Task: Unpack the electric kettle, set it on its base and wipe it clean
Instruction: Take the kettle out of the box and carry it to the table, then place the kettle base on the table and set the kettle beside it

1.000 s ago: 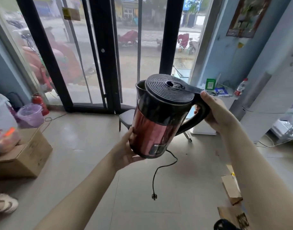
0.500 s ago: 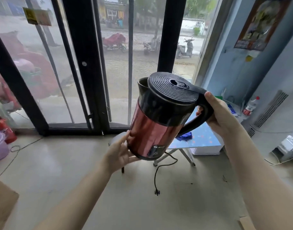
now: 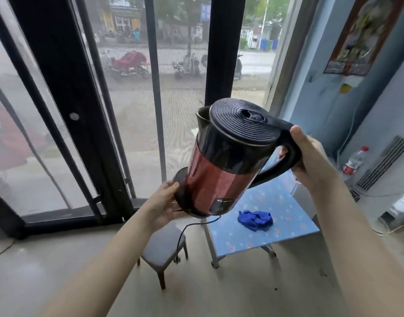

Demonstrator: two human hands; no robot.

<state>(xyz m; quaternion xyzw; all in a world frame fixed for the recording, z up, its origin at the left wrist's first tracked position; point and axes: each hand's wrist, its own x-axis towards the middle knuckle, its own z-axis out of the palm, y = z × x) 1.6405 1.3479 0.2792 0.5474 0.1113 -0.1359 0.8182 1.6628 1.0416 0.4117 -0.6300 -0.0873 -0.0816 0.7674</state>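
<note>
I hold a red electric kettle (image 3: 219, 177) with a black ribbed lid in the air, tilted left. My right hand (image 3: 311, 161) grips its black handle, thumb on top. My left hand (image 3: 164, 202) cups the black round base (image 3: 180, 191) against the kettle's bottom, fingers curled around its edge. A black power cord (image 3: 185, 232) hangs from the base, its plug dangling over a stool. A crumpled blue cloth (image 3: 254, 219) lies on the small table (image 3: 285, 229) below the kettle.
The folding table has a blue patterned top on metal legs. A grey-seated stool (image 3: 162, 250) stands at its left. Tall glass doors with black frames (image 3: 66, 110) fill the far side. A plastic bottle (image 3: 354, 160) stands by the right wall.
The view has turned right and come closer to the blue table, now under the kettle. Both hands keep their hold; the boxes at left have left the view.
</note>
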